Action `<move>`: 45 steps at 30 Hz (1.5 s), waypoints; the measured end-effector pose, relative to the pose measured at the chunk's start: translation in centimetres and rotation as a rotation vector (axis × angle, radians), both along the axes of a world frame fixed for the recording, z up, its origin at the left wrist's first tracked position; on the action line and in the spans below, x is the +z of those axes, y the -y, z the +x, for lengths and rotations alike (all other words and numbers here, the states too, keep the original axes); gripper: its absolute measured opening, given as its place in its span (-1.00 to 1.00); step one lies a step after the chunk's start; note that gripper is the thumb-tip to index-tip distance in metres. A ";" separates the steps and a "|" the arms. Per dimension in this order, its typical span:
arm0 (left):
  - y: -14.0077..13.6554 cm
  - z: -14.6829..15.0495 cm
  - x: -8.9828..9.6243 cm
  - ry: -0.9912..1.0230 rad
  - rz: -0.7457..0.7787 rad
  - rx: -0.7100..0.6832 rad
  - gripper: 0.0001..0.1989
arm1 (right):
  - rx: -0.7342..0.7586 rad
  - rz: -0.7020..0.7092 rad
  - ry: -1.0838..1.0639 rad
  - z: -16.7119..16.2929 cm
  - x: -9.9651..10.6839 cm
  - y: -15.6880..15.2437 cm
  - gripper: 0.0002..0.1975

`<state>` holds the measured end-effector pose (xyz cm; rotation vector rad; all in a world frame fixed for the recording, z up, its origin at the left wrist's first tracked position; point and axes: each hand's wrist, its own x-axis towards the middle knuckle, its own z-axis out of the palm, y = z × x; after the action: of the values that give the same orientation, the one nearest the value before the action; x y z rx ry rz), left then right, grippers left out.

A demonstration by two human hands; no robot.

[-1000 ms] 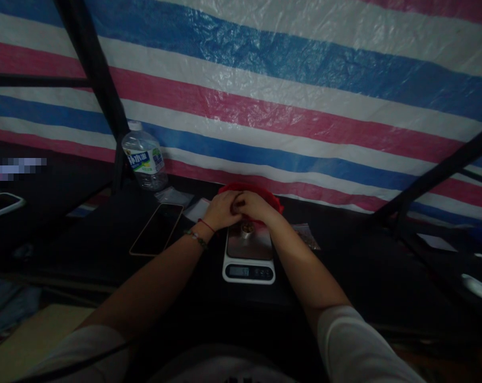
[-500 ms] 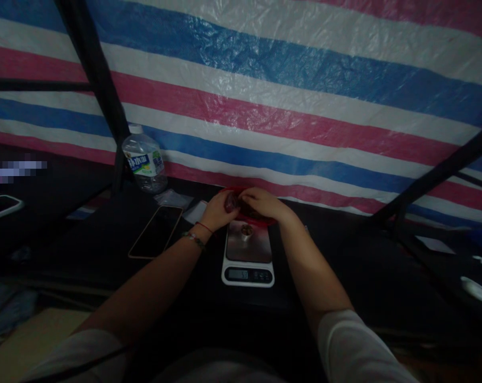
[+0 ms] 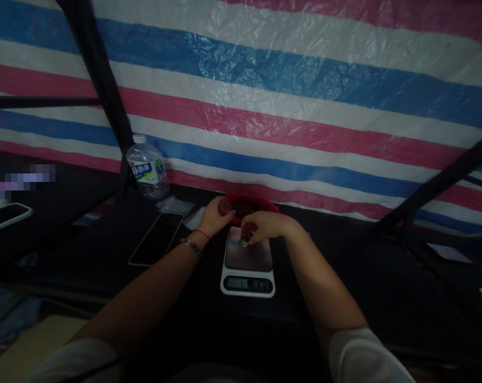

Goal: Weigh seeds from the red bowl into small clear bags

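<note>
A white kitchen scale [image 3: 247, 260] with a metal plate and a lit display lies in front of me. On its plate stands a tiny cup [image 3: 244, 242] with brownish bits, partly covered by my right hand [image 3: 260, 225]. The fingers of that hand are pinched together right at the cup's top; what they hold is too small to make out. Behind the scale is a red basin [image 3: 260, 200] with dark contents. At its left rim my left hand [image 3: 214, 217] is closed around a small clear plastic container [image 3: 225, 206], whose exact kind I cannot tell.
To the left lie a phone [image 3: 156, 239], clear plastic bags [image 3: 174, 205] and a large clear bottle [image 3: 148, 169] with a label. A striped tarpaulin [image 3: 265, 127] hangs behind the black table. Dark metal poles [image 3: 105, 80] slant at both sides.
My right hand has come out of the red basin, toward me, down to the tiny cup on the scale. My left hand stays by the rim with the clear container.
</note>
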<state>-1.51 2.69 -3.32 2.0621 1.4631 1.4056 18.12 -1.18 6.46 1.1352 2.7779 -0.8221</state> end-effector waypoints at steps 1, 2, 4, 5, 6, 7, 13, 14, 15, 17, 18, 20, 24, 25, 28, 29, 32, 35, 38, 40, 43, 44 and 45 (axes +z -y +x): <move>0.0 0.0 0.0 0.008 -0.012 -0.001 -0.62 | -0.026 0.011 -0.018 0.2 -0.1 -0.2 -0.70; 0.1 -0.1 0.1 0.015 -0.024 -0.004 -0.64 | -0.051 0.018 -0.024 0.4 -0.2 -0.4 -0.70; 0.1 -0.1 0.1 0.022 -0.040 -0.012 -0.66 | -0.072 0.010 -0.021 0.6 -0.5 -0.6 -0.65; 0.0 -0.1 0.0 0.023 -0.043 -0.013 -0.66 | -0.066 0.000 -0.022 0.7 -0.6 -0.7 -0.63; 0.0 -0.1 0.0 0.024 -0.043 -0.015 -0.65 | -0.056 -0.008 -0.026 0.7 -0.7 -0.7 -0.62; 0.0 -0.1 -0.1 0.026 -0.044 -0.017 -0.65 | -0.045 -0.011 -0.029 0.8 -0.7 -0.8 -0.63; -0.2 -0.2 -0.2 0.043 -0.062 -0.029 -0.58 | -0.019 -0.052 -0.005 1.1 -0.7 -1.0 -0.63; -0.2 -0.2 -0.2 0.042 -0.061 -0.031 -0.58 | -0.030 -0.059 -0.004 1.2 -0.8 -1.1 -0.57; -0.1 -0.2 -0.2 0.043 -0.059 -0.029 -0.57 | -0.040 -0.068 -0.004 1.2 -0.8 -1.0 -0.50; -0.1 -0.2 -0.1 0.047 -0.054 -0.022 -0.57 | -0.034 -0.093 -0.004 1.0 -0.9 -1.0 -0.41; -0.1 -0.2 -0.1 0.050 -0.052 -0.020 -0.57 | -0.020 -0.105 -0.003 0.9 -0.9 -1.0 -0.43; 0.0 -0.1 -0.1 0.058 -0.050 -0.025 -0.58 | 0.006 -0.109 -0.010 0.7 -0.9 -0.9 -0.56; 0.1 -0.1 -0.1 0.075 -0.054 -0.043 -0.57 | -0.041 -0.072 -0.094 0.5 -0.5 -0.6 -0.68; 0.1 -0.1 -0.1 0.070 -0.052 -0.050 -0.57 | -0.072 -0.055 -0.122 0.6 -0.4 -0.6 -0.68; 0.4 -0.1 0.2 0.020 -0.038 -0.090 -0.60 | -0.177 0.018 -0.230 0.9 -0.1 -0.7 -0.66; 0.5 -0.1 0.4 -0.004 -0.031 -0.106 -0.61 | -0.203 0.036 -0.278 1.0 -0.1 -0.9 -0.65; 1.0 0.1 0.7 -0.060 -0.023 -0.158 -0.65 | -0.252 0.082 -0.425 1.0 -0.6 -1.4 -0.68; 1.4 0.3 1.0 -0.079 -0.033 -0.198 -0.67 | -0.263 0.159 -0.516 0.5 -1.2 -1.9 -0.71; 1.7 0.6 1.1 -0.074 -0.043 -0.198 -0.67 | -0.272 0.278 -0.520 -0.1 -1.4 -2.0 -0.67; 1.8 0.7 1.2 -0.051 -0.054 -0.194 -0.68 | -0.269 0.323 -0.509 -0.5 -1.5 -2.0 -0.65; 1.8 0.9 1.0 -0.015 -0.082 -0.195 -0.69 | -0.272 0.285 -0.556 -0.8 -1.6 -1.7 -0.61; 1.8 0.9 1.0 -0.006 -0.090 -0.199 -0.69 | -0.279 0.266 -0.572 -0.9 -1.6 -1.7 -0.61; 1.8 0.9 0.9 0.005 -0.098 -0.207 -0.69 | -0.283 0.252 -0.579 -0.9 -1.6 -1.6 -0.62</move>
<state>-0.58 0.86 -2.39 2.0795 1.2485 1.2332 17.20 0.45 4.86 1.5778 3.3099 -0.9771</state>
